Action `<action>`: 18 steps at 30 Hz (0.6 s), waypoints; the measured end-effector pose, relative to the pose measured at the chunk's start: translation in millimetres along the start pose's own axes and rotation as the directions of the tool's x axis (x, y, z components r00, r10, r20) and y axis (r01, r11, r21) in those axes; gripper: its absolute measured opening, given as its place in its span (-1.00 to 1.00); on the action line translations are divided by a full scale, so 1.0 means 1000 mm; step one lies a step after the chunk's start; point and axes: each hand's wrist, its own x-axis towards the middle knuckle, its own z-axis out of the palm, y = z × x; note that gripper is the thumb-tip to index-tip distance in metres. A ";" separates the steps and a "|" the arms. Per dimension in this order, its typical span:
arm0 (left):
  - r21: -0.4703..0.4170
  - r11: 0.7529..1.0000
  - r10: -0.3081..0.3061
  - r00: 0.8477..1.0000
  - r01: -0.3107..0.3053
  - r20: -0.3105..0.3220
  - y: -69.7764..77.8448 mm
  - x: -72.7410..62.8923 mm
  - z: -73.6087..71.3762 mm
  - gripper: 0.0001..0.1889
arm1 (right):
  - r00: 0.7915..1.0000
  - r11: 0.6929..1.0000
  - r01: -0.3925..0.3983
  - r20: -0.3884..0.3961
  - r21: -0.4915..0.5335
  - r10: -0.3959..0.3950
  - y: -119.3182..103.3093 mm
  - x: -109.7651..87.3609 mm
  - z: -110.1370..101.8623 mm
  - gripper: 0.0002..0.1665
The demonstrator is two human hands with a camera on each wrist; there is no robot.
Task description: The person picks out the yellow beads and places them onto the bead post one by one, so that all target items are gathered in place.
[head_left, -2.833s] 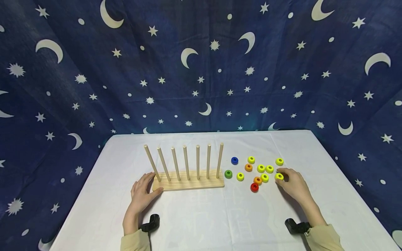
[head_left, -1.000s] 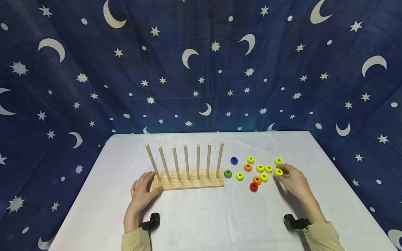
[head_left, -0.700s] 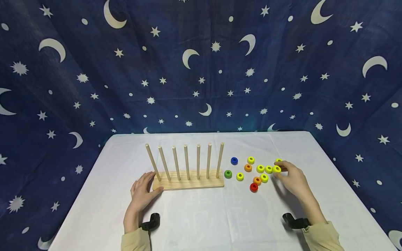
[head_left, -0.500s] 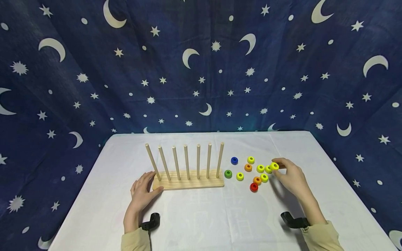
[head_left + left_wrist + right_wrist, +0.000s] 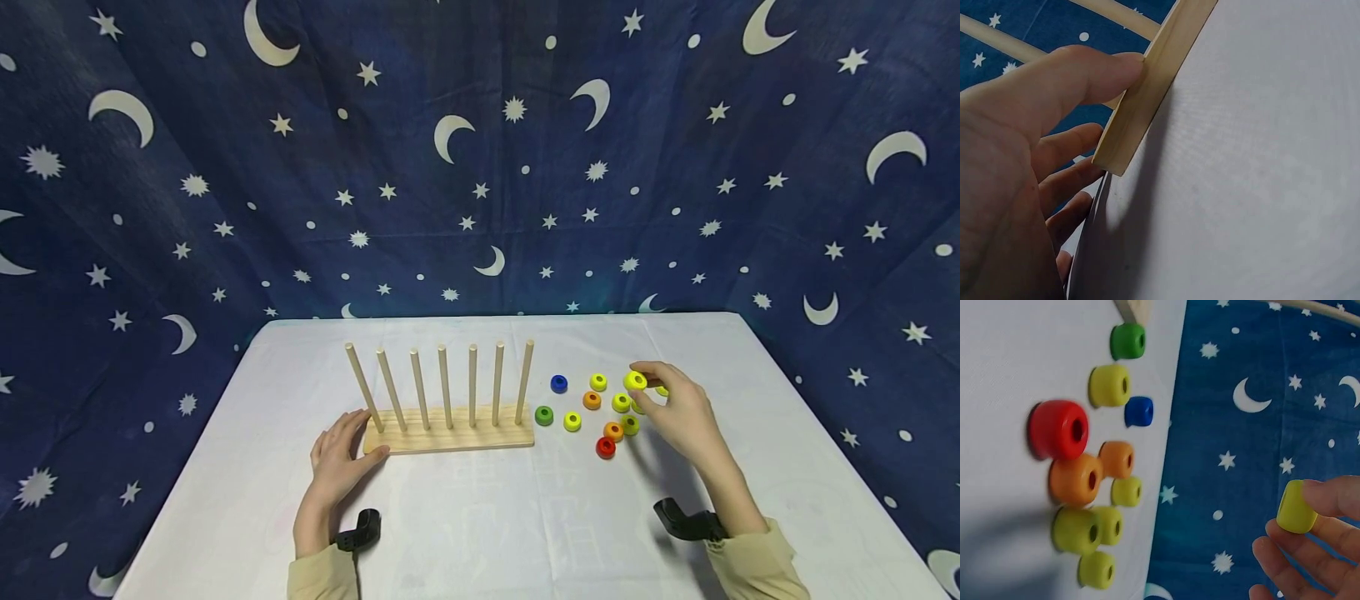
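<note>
My right hand [image 5: 684, 412] pinches a yellow bead [image 5: 635, 381] with a hole through it, held above the table. In the right wrist view the thumb and fingertips grip that yellow bead [image 5: 1295, 509] against the curtain behind. My left hand [image 5: 336, 457] holds the left end of a wooden peg stand [image 5: 468, 439], a flat board with several upright bare pegs. The left wrist view has the thumb on the front edge of the board [image 5: 1141, 109] and the fingers behind its end. Under and left of my right hand lie loose beads, among them a red bead [image 5: 606, 447].
Right of the stand sit a green bead [image 5: 543, 416] and a blue bead [image 5: 558, 384]. Orange beads [image 5: 592, 401] and several yellow beads [image 5: 572, 421] lie around them on the white tablecloth [image 5: 480, 525]. A dark blue curtain [image 5: 420, 208] hangs behind the table.
My right hand has lifted the yellow bead off the table and moved it left and away from me, over the other beads. The left hand and the peg stand have stayed put.
</note>
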 end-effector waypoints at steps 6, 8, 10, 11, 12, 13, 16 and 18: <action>-0.003 1.000 0.008 1.000 -0.008 -0.001 0.000 0.000 -0.001 -0.21 | 1.000 0.999 0.028 -0.014 0.027 -0.028 -0.016 0.001 0.000 -0.54; -0.001 1.000 0.008 1.000 -0.008 0.009 0.000 0.001 -0.002 -0.21 | 1.000 0.999 0.029 -0.009 0.030 -0.029 -0.022 0.002 0.001 -0.54; 0.002 1.000 0.003 1.000 -0.003 0.021 0.001 0.001 -0.003 -0.21 | 1.000 0.999 0.028 -0.001 0.037 -0.028 -0.028 0.002 0.001 -0.54; 0.003 1.000 0.000 1.000 0.000 0.026 0.001 0.001 -0.004 -0.21 | 1.000 0.999 0.029 0.001 0.043 -0.029 -0.031 0.002 0.001 -0.54; 0.008 1.000 -0.001 1.000 0.000 0.030 0.002 0.001 -0.005 -0.21 | 1.000 0.998 0.031 0.002 0.050 -0.031 -0.034 0.002 0.001 -0.54; 0.011 1.000 -0.002 0.999 0.002 0.036 0.002 0.001 -0.005 -0.21 | 0.999 0.998 0.033 0.001 0.059 -0.033 -0.037 0.003 0.001 -0.54; 0.028 1.000 -0.009 0.999 0.008 0.049 0.004 0.002 -0.006 -0.21 | 0.999 0.996 0.046 -0.002 0.083 -0.046 -0.045 0.003 0.002 -0.54; 0.033 0.999 -0.011 0.999 0.009 0.053 0.006 0.002 -0.007 -0.22 | 0.998 0.994 0.055 -0.007 0.094 -0.055 -0.050 0.004 0.003 -0.54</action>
